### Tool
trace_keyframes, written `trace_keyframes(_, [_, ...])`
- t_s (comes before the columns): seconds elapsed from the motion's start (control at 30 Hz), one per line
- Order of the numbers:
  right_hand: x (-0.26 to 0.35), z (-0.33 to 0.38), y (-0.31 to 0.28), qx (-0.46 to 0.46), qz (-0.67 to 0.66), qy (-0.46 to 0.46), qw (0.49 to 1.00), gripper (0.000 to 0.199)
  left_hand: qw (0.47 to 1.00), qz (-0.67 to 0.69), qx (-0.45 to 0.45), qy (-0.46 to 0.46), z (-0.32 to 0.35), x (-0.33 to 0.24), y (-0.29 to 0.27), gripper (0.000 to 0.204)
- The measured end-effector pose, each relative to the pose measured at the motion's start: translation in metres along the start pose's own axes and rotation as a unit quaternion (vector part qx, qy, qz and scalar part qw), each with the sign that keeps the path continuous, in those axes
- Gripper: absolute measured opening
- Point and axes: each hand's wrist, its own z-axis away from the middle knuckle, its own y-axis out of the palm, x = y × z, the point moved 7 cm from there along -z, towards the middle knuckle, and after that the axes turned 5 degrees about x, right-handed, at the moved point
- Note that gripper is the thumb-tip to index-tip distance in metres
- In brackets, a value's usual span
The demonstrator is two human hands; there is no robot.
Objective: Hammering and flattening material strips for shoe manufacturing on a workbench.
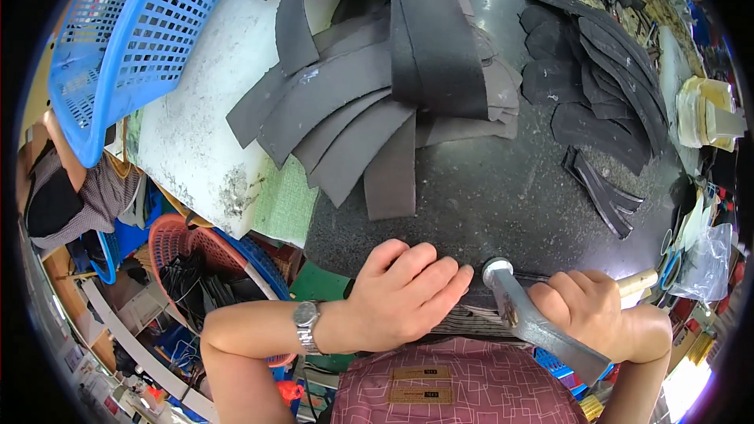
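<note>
Hammer (pixel 542 328) is at the bench's (pixel 471 204) near edge, gripped tightly by the right hand (pixel 581 312); the left hand (pixel 408 290), half curled, shares that edge, any hold unclear; dark strips (pixel 334 122) lie mid-bench.

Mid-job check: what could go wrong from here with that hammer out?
1. The left hand has its fingertips close to the round face of the hammer gripped in the right hand; a stray blow might catch them.
2. The grey strips overlap in a loose pile on the dark board, so knocks could make them slide.
</note>
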Motion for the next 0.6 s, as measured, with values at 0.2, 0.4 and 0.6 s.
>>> trace_keyframes(0.2, [-0.002,-0.002,-0.003,-0.005,-0.005,-0.014,1.000,0.029,0.997,-0.042,-0.054,0.042,0.011,-0.012,0.000,0.022])
trace_keyframes(0.4, [0.007,-0.011,-0.009,-0.015,0.060,-0.049,0.997,0.030,0.994,-0.098,-0.026,0.052,0.004,-0.023,0.000,0.021])
trace_keyframes(0.6, [0.008,-0.015,-0.008,-0.034,0.050,-0.094,0.994,0.028,0.976,-0.206,0.025,0.064,0.003,-0.036,0.008,0.021])
